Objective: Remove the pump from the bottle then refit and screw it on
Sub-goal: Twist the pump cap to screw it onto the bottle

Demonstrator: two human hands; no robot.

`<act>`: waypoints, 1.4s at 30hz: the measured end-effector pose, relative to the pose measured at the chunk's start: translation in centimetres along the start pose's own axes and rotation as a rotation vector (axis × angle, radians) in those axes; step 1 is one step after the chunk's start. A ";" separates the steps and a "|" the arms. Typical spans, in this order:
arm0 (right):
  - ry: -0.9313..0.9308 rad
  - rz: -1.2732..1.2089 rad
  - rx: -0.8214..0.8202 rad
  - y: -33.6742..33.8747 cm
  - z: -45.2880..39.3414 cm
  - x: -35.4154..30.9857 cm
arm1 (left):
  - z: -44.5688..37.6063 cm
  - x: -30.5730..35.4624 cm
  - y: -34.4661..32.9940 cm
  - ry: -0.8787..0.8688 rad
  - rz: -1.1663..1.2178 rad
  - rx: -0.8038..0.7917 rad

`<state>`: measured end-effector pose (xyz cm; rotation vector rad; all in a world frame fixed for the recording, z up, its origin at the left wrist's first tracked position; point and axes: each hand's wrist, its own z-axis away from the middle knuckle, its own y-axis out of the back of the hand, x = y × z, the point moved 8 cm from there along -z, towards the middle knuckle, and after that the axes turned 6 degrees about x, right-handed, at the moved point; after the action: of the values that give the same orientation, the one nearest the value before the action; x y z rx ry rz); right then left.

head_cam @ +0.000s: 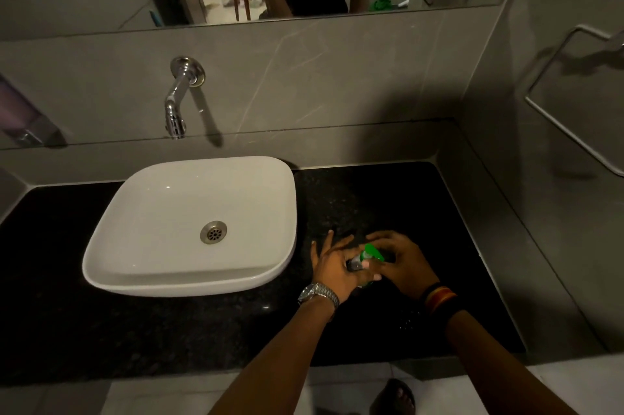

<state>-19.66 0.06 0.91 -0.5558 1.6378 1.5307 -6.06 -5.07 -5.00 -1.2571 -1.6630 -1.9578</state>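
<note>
Green plastic pump (370, 252) sits atop small bottle (354, 265), held over black speckled counter (422, 212), just right of white basin (270, 178). L hand (332, 267): thumb + palm round bottle body, fingers spread. R hand (400, 264) pinching pump collar. Bottle mostly hidden; seated or lifted, can't tell. Est. light, smooth, prob. slippery; grip body firm, twist at collar, not spout.

Worktop (388, 198) dark speckled polished stone; basin (189, 198) glossy white ceramic; tap (177, 100) shiny chrome; pump (371, 252) green plastic.
</note>
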 end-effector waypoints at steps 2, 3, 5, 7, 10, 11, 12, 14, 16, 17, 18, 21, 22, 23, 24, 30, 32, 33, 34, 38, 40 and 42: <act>0.036 0.136 0.055 0.1 -0.4 -0.5 | 0.0 0.0 0.0 0.004 0.005 -0.005; 0.031 0.205 0.094 0.2 -0.5 -0.6 | 0.1 0.1 0.0 0.003 0.001 -0.007; -0.036 0.269 0.167 0.5 -0.3 -0.2 | 0.1 0.2 0.0 0.005 -0.025 -0.015; -0.062 0.249 0.192 0.4 0.1 0.3 | 0.1 0.3 0.1 0.009 -0.043 -0.012; -0.022 0.128 0.071 -0.3 0.3 0.8 | 0.1 0.3 0.3 0.007 -0.040 -0.001; 0.018 0.105 0.045 -0.4 0.3 0.7 | 0.1 0.2 0.2 0.003 -0.032 -0.001; 0.048 0.110 0.041 -0.2 0.3 0.5 | 0.1 0.3 0.2 -0.006 -0.027 -0.001; 0.063 0.166 0.068 0.0 0.1 0.1 | 0.0 0.4 0.1 -0.016 -0.024 0.007; 0.002 0.218 0.109 0.3 -0.1 -0.2 | -0.1 0.2 0.2 -0.012 -0.033 0.024; -0.036 0.221 0.131 0.4 -0.1 -0.1 | -0.1 0.1 0.2 -0.012 -0.040 0.027; -0.060 0.206 0.147 0.5 0.0 0.1 | -0.1 0.0 0.2 -0.013 -0.046 0.026; -0.042 0.129 0.093 0.2 0.4 0.6 | 0.0 0.1 0.2 -0.012 -0.033 0.026; -0.021 0.109 0.065 0.0 0.4 0.6 | 0.1 0.2 0.2 -0.010 -0.022 0.027; 0.002 0.103 0.053 -0.1 0.4 0.6 | 0.2 0.4 0.3 -0.011 -0.015 0.028; 0.021 0.108 0.060 -0.1 0.4 0.5 | 0.2 0.6 0.4 -0.015 -0.016 0.030; 0.097 0.259 0.255 -0.3 1.4 -0.6 | 0.4 0.7 0.7 -0.019 -0.026 0.089; 0.069 0.296 0.274 -0.3 1.8 -0.4 | 0.5 0.8 0.5 -0.022 -0.027 0.085; 0.059 0.310 0.249 -0.3 1.7 -0.4 | 0.5 0.9 0.5 -0.021 -0.025 0.080; 0.050 0.314 0.204 -0.2 1.4 -0.4 | 0.4 0.9 0.5 -0.021 -0.028 0.069; 0.117 0.291 0.018 1.2 -0.2 -2.9 | -0.1 1.0 0.4 -0.039 -0.054 -0.036; 0.178 0.419 -0.078 1.8 -0.6 -4.7 | -0.3 0.9 0.5 -0.024 -0.029 -0.098; 0.208 0.506 -0.159 1.9 -0.7 -5.9 | -0.5 0.7 0.6 -0.006 -0.021 -0.135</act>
<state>-17.85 -1.48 6.69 -0.4110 1.9257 2.0392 -6.25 -5.47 -4.00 -1.2979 -1.5763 -2.1116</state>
